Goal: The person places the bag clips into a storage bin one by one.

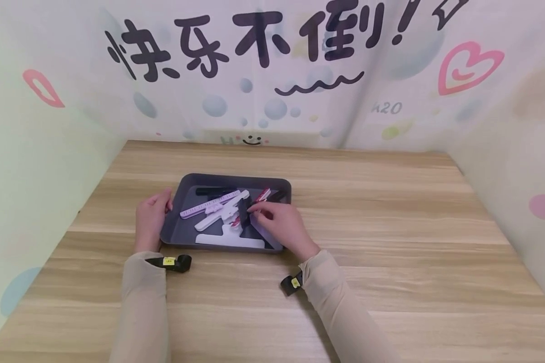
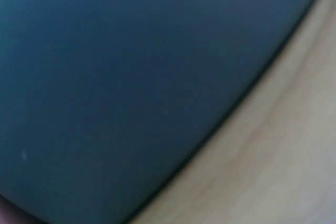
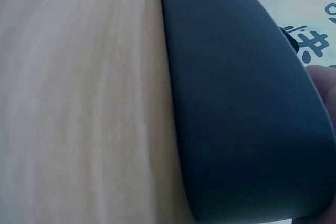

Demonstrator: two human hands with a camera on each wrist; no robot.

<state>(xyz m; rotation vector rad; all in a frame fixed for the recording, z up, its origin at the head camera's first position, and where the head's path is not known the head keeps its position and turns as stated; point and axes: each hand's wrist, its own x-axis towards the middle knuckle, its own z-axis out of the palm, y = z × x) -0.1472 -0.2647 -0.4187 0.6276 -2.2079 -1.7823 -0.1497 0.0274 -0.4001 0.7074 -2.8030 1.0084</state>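
Note:
A dark grey tray [image 1: 168, 233] holds several long-jawed bag clips in a loose pile. My right hand [image 1: 281, 224] reaches over its right side and pinches a black clip [image 1: 244, 212] between thumb and fingers. Under and around that clip lie a purple clip [image 1: 195, 209], a white clip [image 1: 211, 220], another white clip [image 1: 227, 240] and a red-and-white clip [image 1: 264, 194]. By the left rim is my left hand [image 1: 151, 218], its fingers bent; whether they grip the rim is unclear. Both wrist views mostly show the tray's outer wall [image 3: 247, 93].
The tray stands on a wood-grain table [image 1: 390, 242]. Behind the table hangs a white printed sheet [image 1: 263, 80] with dark lettering, and pale walls rise at both sides. A black wrist strap [image 1: 179, 263] sits on the left sleeve.

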